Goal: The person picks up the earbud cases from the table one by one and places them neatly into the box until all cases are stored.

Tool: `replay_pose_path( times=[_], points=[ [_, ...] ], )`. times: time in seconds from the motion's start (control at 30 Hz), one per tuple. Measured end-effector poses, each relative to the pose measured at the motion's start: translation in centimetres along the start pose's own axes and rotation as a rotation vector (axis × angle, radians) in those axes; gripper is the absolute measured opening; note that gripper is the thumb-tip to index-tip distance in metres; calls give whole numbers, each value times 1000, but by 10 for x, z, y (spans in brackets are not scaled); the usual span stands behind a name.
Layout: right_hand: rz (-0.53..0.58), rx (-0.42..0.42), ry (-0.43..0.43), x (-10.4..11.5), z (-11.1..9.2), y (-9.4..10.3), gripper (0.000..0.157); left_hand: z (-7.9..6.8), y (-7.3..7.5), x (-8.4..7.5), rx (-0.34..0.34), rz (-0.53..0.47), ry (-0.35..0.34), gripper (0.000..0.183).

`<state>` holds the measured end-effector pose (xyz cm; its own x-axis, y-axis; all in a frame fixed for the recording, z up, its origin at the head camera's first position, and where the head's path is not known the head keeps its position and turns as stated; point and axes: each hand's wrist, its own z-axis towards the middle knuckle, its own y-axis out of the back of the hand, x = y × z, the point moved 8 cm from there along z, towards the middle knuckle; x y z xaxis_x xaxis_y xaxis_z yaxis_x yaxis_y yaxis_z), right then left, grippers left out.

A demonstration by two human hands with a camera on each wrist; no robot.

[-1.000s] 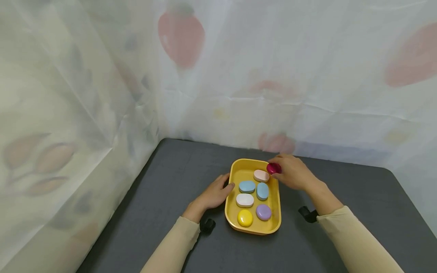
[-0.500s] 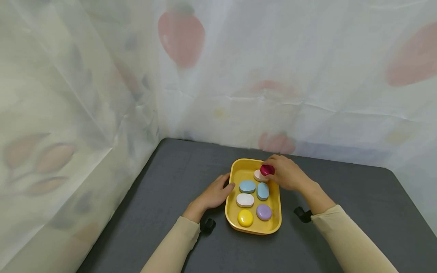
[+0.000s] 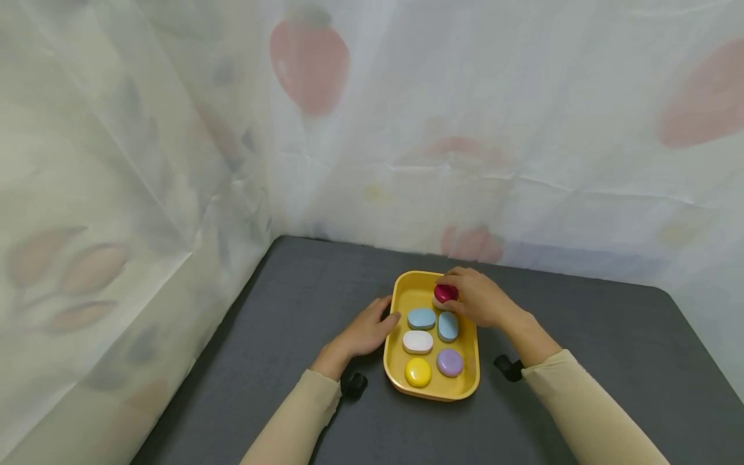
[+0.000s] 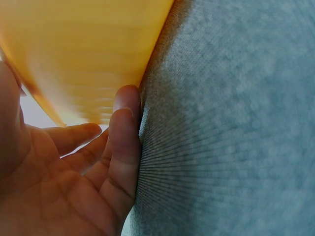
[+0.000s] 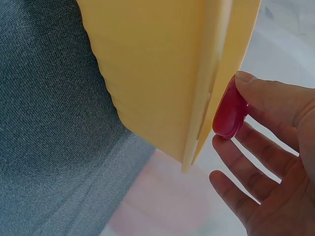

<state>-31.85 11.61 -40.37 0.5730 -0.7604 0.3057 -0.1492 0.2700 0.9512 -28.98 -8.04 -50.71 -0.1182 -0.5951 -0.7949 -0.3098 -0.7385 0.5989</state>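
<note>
A yellow tray (image 3: 415,281) holds several smooth pebble-like pieces. My left hand (image 3: 363,330) grips its left wall, with the thumb over the rim and the fingers (image 4: 123,142) along the outside. Over the tray's far right part, my right hand (image 3: 482,297) pinches a glossy crimson oval piece (image 3: 446,294) between thumb and fingers. The right wrist view shows this crimson piece (image 5: 230,110) tilted on edge beside the rim. Just under it, a pale pink oval piece (image 3: 437,305) is mostly hidden.
Nearer in the tray lie two light blue ovals, one of them upright (image 3: 447,327), a white oval (image 3: 417,342), a purple round piece (image 3: 450,363) and a yellow round piece (image 3: 418,372). The dark grey table (image 3: 325,278) meets a printed curtain (image 3: 372,129) behind.
My right hand has carried the crimson piece leftward from the tray's right rim to over the pale pink piece, now mostly covering it. The left hand and tray have stayed put.
</note>
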Motion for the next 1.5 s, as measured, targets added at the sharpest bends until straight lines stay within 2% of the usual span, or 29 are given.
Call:
replay_pose_path(
  times=[0.63, 1.03, 1.5],
  points=[
    [20, 26, 54, 4, 9, -15, 45, 1, 0, 0, -14, 2, 5, 61],
    [-20, -6, 93, 6, 14, -26, 44, -1, 0, -4, -1, 4, 21, 62],
    [-11, -6, 78, 10, 18, -33, 46, -2, 0, -4, 1, -2, 26, 61]
  ],
)
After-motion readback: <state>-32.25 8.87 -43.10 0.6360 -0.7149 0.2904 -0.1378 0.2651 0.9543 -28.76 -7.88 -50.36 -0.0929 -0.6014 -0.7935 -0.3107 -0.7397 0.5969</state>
